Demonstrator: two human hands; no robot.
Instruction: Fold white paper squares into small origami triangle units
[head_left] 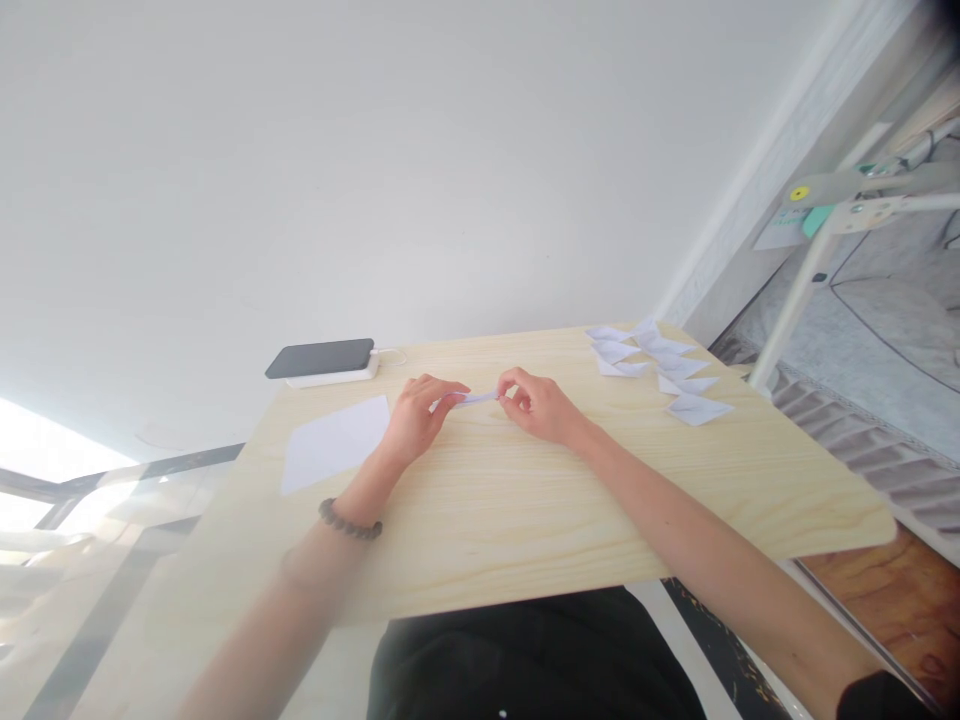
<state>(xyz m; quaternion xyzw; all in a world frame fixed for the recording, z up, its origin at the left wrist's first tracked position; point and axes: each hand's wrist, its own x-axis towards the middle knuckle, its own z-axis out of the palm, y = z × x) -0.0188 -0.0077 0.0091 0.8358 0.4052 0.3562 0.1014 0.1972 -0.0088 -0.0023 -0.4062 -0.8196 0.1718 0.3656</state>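
Observation:
A narrow piece of folded white paper (pixel 480 398) stretches between my two hands, just above the middle of the table. My left hand (pixel 421 412), with a dark bead bracelet at the wrist, pinches its left end between thumb and fingers. At the other end, the thumb and index finger of my right hand (pixel 541 405) close on the paper. Left of my left hand lies a flat white sheet of paper (pixel 330 445). Several folded paper boats (pixel 686 367) sit in two rows at the table's back right.
A dark phone (pixel 321 358) rests on a white box (pixel 334 377) at the back left, with a white cable beside it. The pale wooden table (pixel 480 540) meets a wall behind. A white metal frame (pixel 802 280) stands off to the right.

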